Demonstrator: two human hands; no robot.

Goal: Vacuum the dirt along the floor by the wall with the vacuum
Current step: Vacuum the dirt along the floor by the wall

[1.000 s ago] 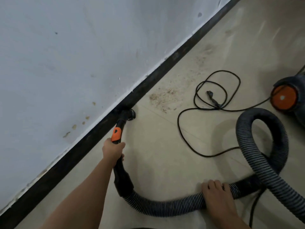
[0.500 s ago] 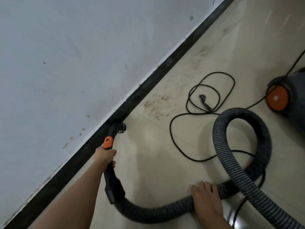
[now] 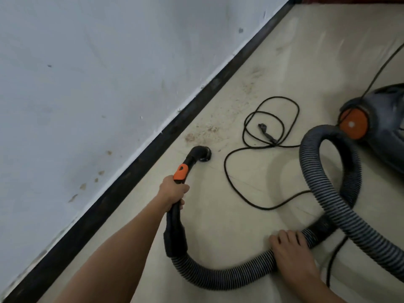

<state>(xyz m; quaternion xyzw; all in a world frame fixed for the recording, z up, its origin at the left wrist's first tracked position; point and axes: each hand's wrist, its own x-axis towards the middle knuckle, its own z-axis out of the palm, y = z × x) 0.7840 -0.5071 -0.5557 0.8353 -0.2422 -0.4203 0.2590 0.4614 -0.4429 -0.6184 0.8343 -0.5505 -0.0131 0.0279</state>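
fingers of left hand: curled tight round the black vacuum handle, just below its orange slider. right hand: fingers together, wrapped over the ribbed hose on the floor. nozzle mouth down on the floor, near the black skirting but apart from it. brown dirt lies just beyond the nozzle, beside the skirting. vacuum body at far right; loose black cord coiled between it and the dirt.
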